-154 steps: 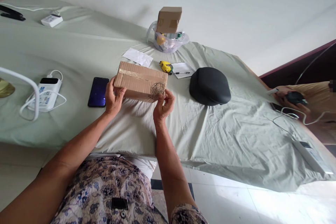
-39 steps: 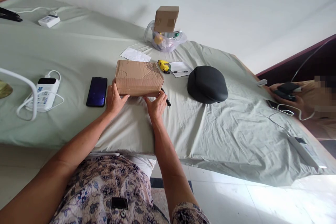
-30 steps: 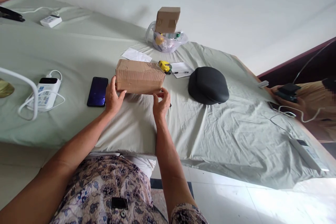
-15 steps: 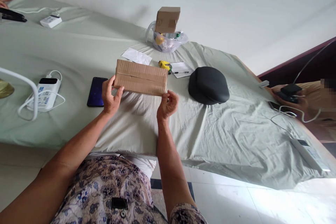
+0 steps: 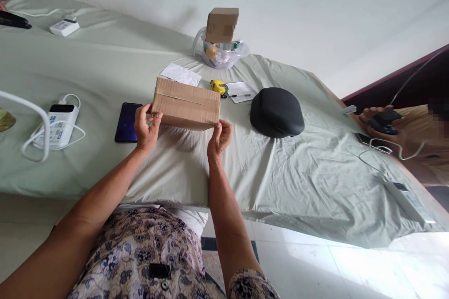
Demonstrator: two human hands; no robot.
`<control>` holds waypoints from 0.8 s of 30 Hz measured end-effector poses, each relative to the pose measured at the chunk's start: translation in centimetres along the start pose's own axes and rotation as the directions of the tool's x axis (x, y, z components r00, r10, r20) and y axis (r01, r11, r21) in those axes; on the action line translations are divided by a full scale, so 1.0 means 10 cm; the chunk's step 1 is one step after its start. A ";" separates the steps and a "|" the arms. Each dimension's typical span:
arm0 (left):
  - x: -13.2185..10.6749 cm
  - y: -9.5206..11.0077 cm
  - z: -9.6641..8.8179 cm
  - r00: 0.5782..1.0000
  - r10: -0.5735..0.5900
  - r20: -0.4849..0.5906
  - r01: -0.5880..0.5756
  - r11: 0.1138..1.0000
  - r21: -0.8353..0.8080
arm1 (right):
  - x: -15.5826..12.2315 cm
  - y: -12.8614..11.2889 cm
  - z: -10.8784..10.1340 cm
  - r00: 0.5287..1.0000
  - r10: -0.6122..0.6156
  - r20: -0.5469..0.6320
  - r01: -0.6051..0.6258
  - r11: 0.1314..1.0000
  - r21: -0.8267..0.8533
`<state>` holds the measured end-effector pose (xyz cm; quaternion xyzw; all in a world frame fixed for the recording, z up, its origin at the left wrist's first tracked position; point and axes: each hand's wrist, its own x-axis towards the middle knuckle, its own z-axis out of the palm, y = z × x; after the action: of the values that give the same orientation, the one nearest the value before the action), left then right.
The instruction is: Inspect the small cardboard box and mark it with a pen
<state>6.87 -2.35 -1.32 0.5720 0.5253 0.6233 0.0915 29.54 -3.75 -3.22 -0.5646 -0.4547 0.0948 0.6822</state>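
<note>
- My left hand (image 5: pixel 147 128) grips the left end of a brown, oblong, corrugated cardboard box (image 5: pixel 185 103); the thumb lies on the near side, the fingers bent round the end, closed narrow on the card;
- my right hand (image 5: pixel 220 139) pinches the box's near right corner, thumb and forefinger drawn close together, the other fingers curled;
- the box is in front of me over the pale green, wrinkled cloth (image 5: pixel 175 168), its seamed face tipped up toward me; whether its underside touches the cloth I cannot tell;
- just left of my left hand lies a flat, dark, glossy phone (image 5: pixel 126 122);
- beyond the box are a creased white paper sheet (image 5: pixel 180 74) and a yellow-and-black tape measure (image 5: pixel 219 87); beside the tape, a slim black pen (image 5: pixel 240 95) lies on a white paper (image 5: pixel 239 88);
- to the right of my right hand sits a rounded, matt black case (image 5: pixel 277 112); farther back, a smaller brown cardboard box (image 5: pixel 221 25) rests atop a clear plastic basket (image 5: pixel 228 60).
</note>
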 end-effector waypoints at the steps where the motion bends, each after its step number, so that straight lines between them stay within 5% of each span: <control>1: 0.00 0.00 0.00 1.000 -0.005 0.002 0.006 1.000 0.000 | 0.00 0.00 0.00 1.000 0.002 0.006 -0.002 1.000 -0.002; 7: 0.00 -0.02 0.00 1.000 -0.017 0.003 0.017 0.999 -0.032 | 0.00 -0.05 -0.03 0.998 -0.054 0.017 0.053 0.999 0.007; 11: 0.01 -0.10 0.02 0.995 -0.031 0.093 0.041 0.993 -0.107 | -0.07 -0.11 -0.02 0.983 -0.166 0.080 0.162 0.985 0.054; 18: -0.02 -0.10 0.02 0.947 0.148 0.284 -0.162 0.986 0.027 | -0.21 -0.18 0.11 0.962 -0.248 0.112 0.234 0.964 0.125; 24: -0.16 -0.03 0.08 0.915 0.145 0.378 -0.182 0.981 0.066 | -0.23 -0.22 0.15 0.937 -0.262 0.232 0.240 0.964 0.115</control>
<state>7.87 -2.96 -2.74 0.7252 0.4792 0.4825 0.1081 26.29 -4.99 -2.64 -0.4563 -0.5994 0.0953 0.6507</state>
